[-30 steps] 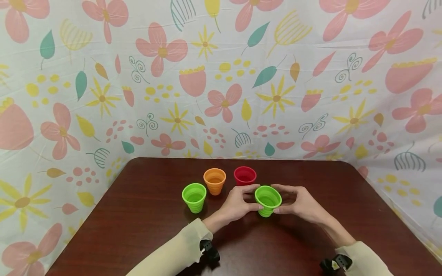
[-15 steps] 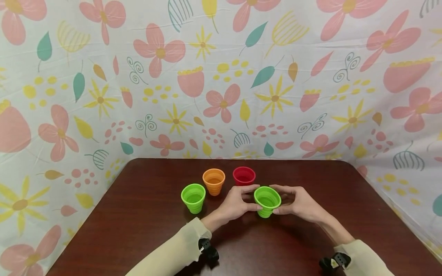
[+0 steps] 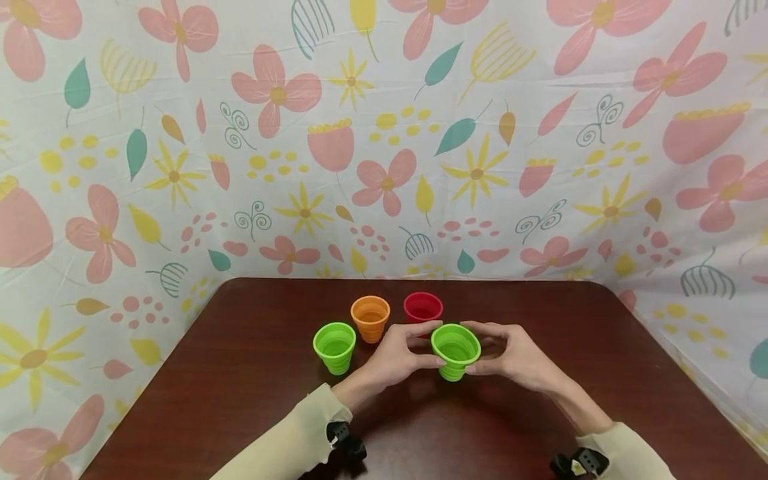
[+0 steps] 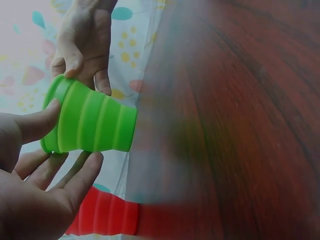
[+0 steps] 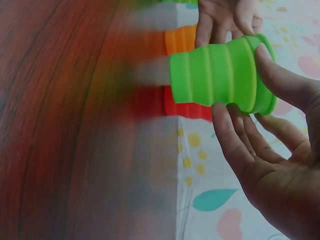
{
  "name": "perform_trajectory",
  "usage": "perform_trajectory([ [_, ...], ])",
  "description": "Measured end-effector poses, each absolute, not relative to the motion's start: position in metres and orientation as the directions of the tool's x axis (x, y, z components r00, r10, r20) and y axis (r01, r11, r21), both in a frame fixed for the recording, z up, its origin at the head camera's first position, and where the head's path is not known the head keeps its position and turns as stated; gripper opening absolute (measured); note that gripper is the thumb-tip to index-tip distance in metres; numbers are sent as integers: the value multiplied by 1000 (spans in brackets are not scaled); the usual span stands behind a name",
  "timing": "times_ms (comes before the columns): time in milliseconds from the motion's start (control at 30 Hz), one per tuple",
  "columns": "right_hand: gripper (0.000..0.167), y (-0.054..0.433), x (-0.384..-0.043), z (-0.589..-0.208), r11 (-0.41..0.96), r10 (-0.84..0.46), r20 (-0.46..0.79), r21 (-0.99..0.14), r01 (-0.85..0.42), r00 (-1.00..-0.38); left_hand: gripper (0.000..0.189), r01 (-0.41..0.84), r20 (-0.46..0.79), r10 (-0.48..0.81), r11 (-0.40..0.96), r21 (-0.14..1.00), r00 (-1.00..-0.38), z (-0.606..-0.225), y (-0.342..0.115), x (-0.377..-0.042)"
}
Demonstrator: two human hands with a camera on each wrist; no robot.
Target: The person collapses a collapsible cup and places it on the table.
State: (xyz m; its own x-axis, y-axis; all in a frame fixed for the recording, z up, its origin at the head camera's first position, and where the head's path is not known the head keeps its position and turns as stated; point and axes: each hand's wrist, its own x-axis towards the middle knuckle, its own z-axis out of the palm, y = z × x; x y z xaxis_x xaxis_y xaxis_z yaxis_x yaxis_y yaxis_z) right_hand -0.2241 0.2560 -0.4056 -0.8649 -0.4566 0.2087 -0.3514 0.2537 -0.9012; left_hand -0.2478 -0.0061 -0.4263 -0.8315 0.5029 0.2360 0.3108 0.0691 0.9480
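A green ribbed collapsible cup [image 3: 456,348] stands upright between my two hands in the head view. My left hand [image 3: 391,357] grips its left side, the thumb near the rim and the fingers curled round the far side. From the right, my right hand [image 3: 523,360] holds the same cup in a matching way. Both wrist views show thumbs and fingertips touching the wall of the cup [image 4: 90,119]. Whether its base touches the table cannot be told. Just behind my left fingers is a red cup [image 3: 423,305], partly hidden by them.
A second green cup [image 3: 335,347] stands to the left of my left hand, and an orange cup [image 3: 370,319] behind it. All are on a dark brown table [image 3: 240,373]. A flower-print cloth [image 3: 384,133] hangs behind and beside the table.
Both hands have shifted slightly left with the green cup between them; it now appears a little larger. The other cups stay where they were.
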Motion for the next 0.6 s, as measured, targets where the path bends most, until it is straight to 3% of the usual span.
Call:
perform_trajectory([
  [600, 70, 230, -203, -381, 248, -411, 235, -901, -356, -881, 63, 343, 290, 514, 7, 939, -807, -404, -36, -227],
])
